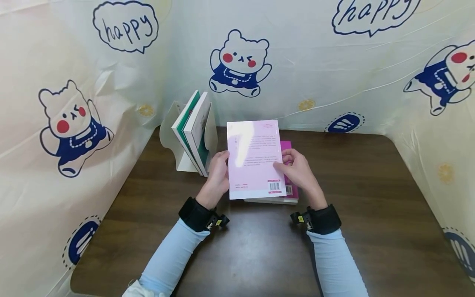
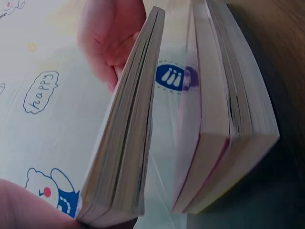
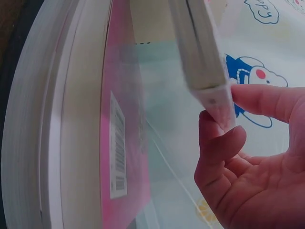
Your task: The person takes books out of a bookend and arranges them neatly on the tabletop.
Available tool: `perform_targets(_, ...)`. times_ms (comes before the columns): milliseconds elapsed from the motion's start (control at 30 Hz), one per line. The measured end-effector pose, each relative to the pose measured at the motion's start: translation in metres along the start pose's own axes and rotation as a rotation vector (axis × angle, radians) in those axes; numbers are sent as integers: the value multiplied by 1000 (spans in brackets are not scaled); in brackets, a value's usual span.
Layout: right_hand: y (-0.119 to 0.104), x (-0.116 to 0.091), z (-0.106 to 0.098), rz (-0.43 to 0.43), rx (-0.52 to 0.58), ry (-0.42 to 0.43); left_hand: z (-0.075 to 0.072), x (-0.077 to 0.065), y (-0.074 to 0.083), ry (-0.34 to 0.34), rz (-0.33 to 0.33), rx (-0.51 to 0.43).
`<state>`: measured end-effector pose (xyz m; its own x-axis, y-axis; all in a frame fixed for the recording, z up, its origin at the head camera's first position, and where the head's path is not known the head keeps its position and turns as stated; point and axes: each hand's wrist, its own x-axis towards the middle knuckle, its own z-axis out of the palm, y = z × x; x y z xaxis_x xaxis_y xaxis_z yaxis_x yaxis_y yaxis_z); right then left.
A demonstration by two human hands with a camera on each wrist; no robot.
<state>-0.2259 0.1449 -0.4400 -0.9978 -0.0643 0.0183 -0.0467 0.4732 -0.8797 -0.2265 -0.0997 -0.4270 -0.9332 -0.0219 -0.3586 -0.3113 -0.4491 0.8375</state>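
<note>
A light pink book [image 1: 256,165], back cover with a barcode facing up, is held between both hands. My left hand [image 1: 218,177] grips its left edge; in the left wrist view the left thumb [image 2: 28,205] lies at one side of the page block [image 2: 125,129]. On the opposite edge, my right hand [image 1: 301,173] pinches the book between thumb and curled fingers, as the right wrist view shows. Under it lies a stack of books [image 1: 293,193], topped by a magenta cover [image 3: 126,181]. Both wrist views show a gap between the held book and this stack.
Left of the hands, a cream book stand [image 1: 169,128] holds upright books, one with a green cover [image 1: 190,110] and a white one [image 1: 195,123] beside it. Behind the brown table [image 1: 371,198] hangs a printed sheet [image 1: 297,53] with cartoon bears, which also covers both sides.
</note>
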Motion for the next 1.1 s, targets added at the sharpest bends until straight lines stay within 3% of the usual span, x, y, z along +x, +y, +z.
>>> perform_targets(333, 2, 1, -7, 65, -9, -14, 6, 14, -6, -6, -137, -132)
perform_targets(467, 6, 2, -9, 101, -19, -21, 8, 19, -11, -8, -149, -126)
perform_targets(867, 18, 2, -10, 172, -29, -33, 9, 19, -20, -54, -13, 118)
perform_targets(1100, 20, 3, -10, 187, -50, -19, 10, 21, -23, -27, 19, 394)
